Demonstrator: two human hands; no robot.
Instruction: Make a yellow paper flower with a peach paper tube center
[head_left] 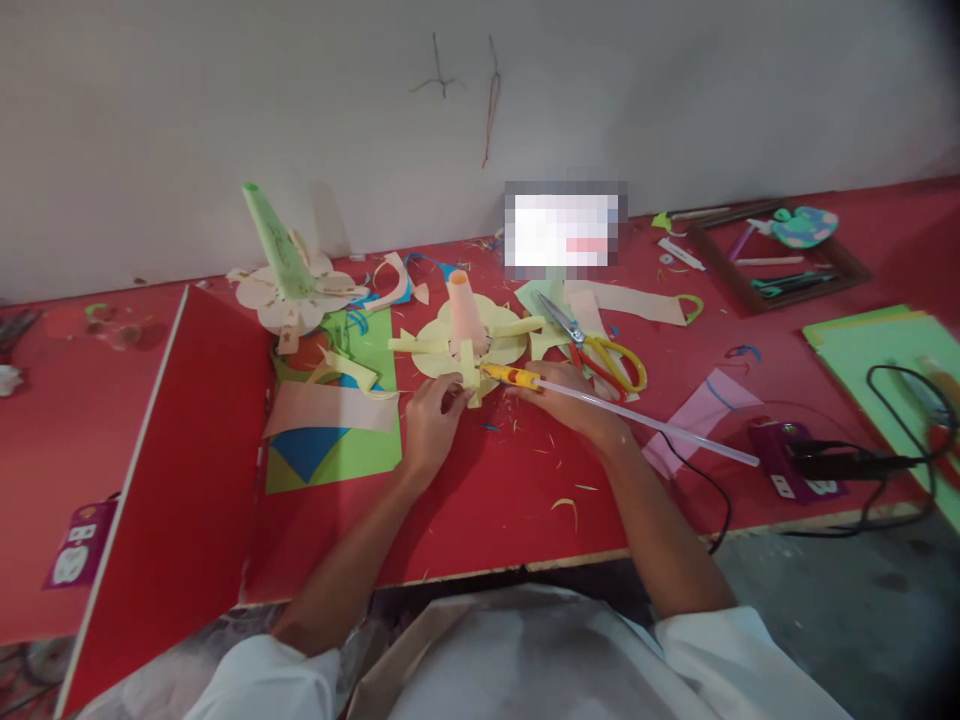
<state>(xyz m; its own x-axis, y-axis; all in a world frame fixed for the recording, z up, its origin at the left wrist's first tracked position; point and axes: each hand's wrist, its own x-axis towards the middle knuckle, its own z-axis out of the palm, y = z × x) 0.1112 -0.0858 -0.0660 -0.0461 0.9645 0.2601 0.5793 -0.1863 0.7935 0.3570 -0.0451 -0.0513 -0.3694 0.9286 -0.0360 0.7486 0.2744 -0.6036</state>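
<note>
A yellow paper flower shape [510, 348] with a peach paper cone [466, 312] standing at its centre lies on the red table. My left hand [433, 425] pinches the end of a pale yellow paper strip at the flower's front edge. In my right hand [566, 398] is a yellow glue gun [511, 376], its tip pointing left at that strip near the cone's base. A long clear glue stick [660, 426] sticks out of the gun's back towards the right. Scissors [589, 345] with red and yellow handles lie just beyond my right hand.
A green cone on a white flower [281, 250] stands back left, behind coloured sheets [375, 440]. A red divider [180, 480] rises at the left. Right are a wooden tool tray [847, 262], a purple power box [787, 460] with black cables, and green sheets [862, 350].
</note>
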